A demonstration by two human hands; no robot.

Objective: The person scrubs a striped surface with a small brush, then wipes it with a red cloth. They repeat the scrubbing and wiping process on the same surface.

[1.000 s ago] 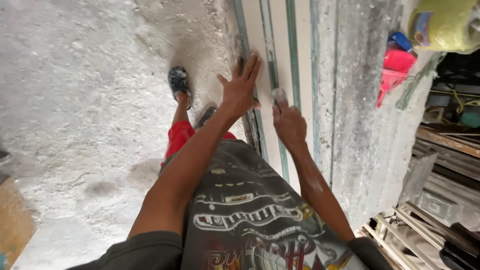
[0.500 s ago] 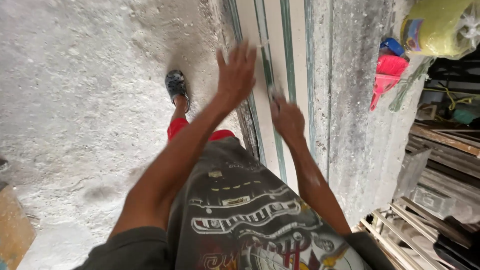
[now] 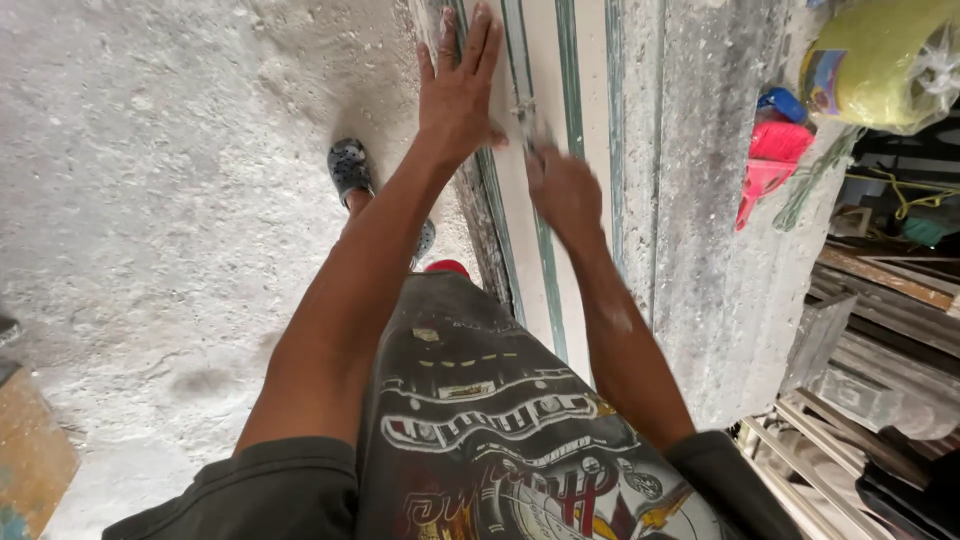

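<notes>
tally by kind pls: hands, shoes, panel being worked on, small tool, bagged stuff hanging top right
Hands: 2, left hand flat on the panel, right hand closed on the tool
Shoes: 1, dark shoe; a second is mostly hidden
White panel with green strips: 1
Small metal tool: 1, blurred
Yellow bagged bundle: 1
Red and blue item: 1
Total: 7

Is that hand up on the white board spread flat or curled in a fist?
Spread flat: the left hand lies open on the white board, fingers stretched apart.

Rough pale concrete floor [image 3: 150,200], grey rendered wall [image 3: 720,200], stacked timber [image 3: 880,280] at right.
</notes>
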